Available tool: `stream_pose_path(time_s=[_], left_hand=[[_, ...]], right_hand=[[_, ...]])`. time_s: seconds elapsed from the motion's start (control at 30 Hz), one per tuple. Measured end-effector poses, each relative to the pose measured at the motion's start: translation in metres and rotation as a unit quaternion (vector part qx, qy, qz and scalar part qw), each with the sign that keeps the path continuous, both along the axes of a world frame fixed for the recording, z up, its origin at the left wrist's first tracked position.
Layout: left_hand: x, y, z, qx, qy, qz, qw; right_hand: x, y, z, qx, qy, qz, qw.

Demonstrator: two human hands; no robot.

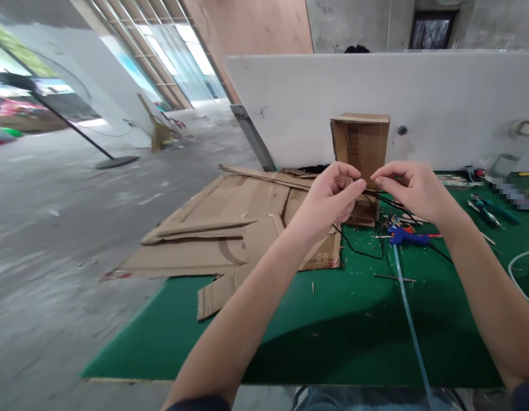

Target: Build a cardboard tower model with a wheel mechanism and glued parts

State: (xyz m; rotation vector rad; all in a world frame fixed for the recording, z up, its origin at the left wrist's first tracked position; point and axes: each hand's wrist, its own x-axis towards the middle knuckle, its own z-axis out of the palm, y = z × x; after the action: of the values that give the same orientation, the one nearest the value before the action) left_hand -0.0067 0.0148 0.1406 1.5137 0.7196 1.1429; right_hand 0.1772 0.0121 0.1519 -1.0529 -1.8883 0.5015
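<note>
My left hand (332, 197) is raised above the table, its thumb and index finger pinched together on a thin black cord (354, 250) that hangs in a loop below. Close to its right, my right hand (407, 185) pinches too, with strands of the same cord passing under its fingers. The fingertips of both hands nearly meet; what lies exactly between them is too small to see. Behind the hands stands an upright open cardboard box (360, 140). Below the right hand lies a blue glue gun (407, 237) with a pale blue strip running toward me.
Flat cardboard pieces (247, 200) cover the left of the green table (161, 331) and overhang its edge. Pliers (484, 211) and a white cable (515, 271) lie at the right. A white panel (298, 108) stands along the back. Scraps are scattered around the glue gun.
</note>
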Motion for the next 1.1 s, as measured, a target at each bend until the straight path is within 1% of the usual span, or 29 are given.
stream_pose_path(time_s=[0.07, 0.13, 0.2, 0.27, 0.33, 0.4, 0.47, 0.53, 0.57, 0.63, 0.67, 0.7, 0.77, 0.83, 0.87, 0.9, 0.93, 0.97, 1.0, 1.03, 1.1], left_hand=[[-0.004, 0.005, 0.002, -0.018, -0.008, -0.014, 1.000], [-0.009, 0.010, 0.002, -0.030, -0.013, -0.030, 0.999], [-0.014, 0.016, 0.001, -0.047, -0.021, -0.046, 0.998], [-0.020, 0.022, -0.001, -0.072, -0.029, -0.065, 0.995], [-0.026, 0.028, -0.003, -0.095, -0.023, -0.089, 0.991], [-0.032, 0.032, -0.005, -0.102, -0.002, -0.110, 0.989], [-0.037, 0.035, -0.005, -0.098, 0.015, -0.124, 0.987], [-0.041, 0.036, -0.004, -0.095, 0.012, -0.125, 0.988], [-0.043, 0.037, -0.004, -0.096, 0.003, -0.123, 0.988], [-0.045, 0.038, -0.003, -0.101, -0.018, -0.123, 0.987], [-0.045, 0.039, -0.003, -0.103, -0.027, -0.126, 0.986], [-0.045, 0.040, -0.004, -0.104, -0.035, -0.130, 0.985], [-0.047, 0.043, -0.008, -0.102, -0.046, -0.137, 0.984], [-0.049, 0.047, -0.011, -0.100, -0.043, -0.137, 0.985], [-0.051, 0.050, -0.012, -0.097, -0.033, -0.136, 0.985], [-0.054, 0.052, -0.012, -0.090, -0.016, -0.132, 0.987], [-0.058, 0.054, -0.012, -0.079, 0.008, -0.126, 0.989], [-0.062, 0.056, -0.011, -0.061, 0.041, -0.113, 0.991], [-0.067, 0.058, -0.009, -0.037, 0.082, -0.095, 0.991], [-0.072, 0.060, -0.007, -0.009, 0.128, -0.069, 0.989], [-0.081, 0.062, -0.002, 0.046, 0.220, -0.007, 0.974]], right_hand=[[0.009, 0.001, 0.001, -0.024, -0.020, 0.019, 0.999], [0.017, -0.001, 0.004, -0.044, -0.042, 0.054, 0.997], [0.023, -0.005, 0.008, -0.086, -0.095, 0.109, 0.986], [0.028, -0.007, 0.012, -0.123, -0.162, 0.140, 0.969], [0.032, -0.007, 0.013, -0.121, -0.223, 0.124, 0.959], [0.038, -0.003, 0.011, -0.083, -0.258, 0.070, 0.960], [0.047, 0.004, 0.006, -0.053, -0.262, 0.021, 0.964], [0.060, 0.013, 0.000, -0.055, -0.210, -0.005, 0.976], [0.065, 0.017, -0.002, -0.061, -0.159, -0.013, 0.985], [0.074, 0.024, -0.005, -0.054, -0.003, -0.030, 0.998], [0.076, 0.026, -0.005, -0.043, 0.092, -0.037, 0.994], [0.076, 0.027, -0.003, -0.030, 0.187, -0.041, 0.981], [0.074, 0.028, 0.003, -0.016, 0.351, -0.040, 0.935], [0.070, 0.026, 0.011, -0.033, 0.472, -0.044, 0.880], [0.069, 0.025, 0.015, -0.050, 0.515, -0.050, 0.854], [0.070, 0.025, 0.018, -0.070, 0.543, -0.057, 0.835], [0.072, 0.024, 0.020, -0.088, 0.555, -0.063, 0.825], [0.076, 0.024, 0.021, -0.096, 0.551, -0.074, 0.826], [0.082, 0.025, 0.021, -0.089, 0.529, -0.091, 0.839], [0.087, 0.025, 0.020, -0.070, 0.492, -0.110, 0.861], [0.098, 0.027, 0.016, -0.029, 0.396, -0.149, 0.906]])
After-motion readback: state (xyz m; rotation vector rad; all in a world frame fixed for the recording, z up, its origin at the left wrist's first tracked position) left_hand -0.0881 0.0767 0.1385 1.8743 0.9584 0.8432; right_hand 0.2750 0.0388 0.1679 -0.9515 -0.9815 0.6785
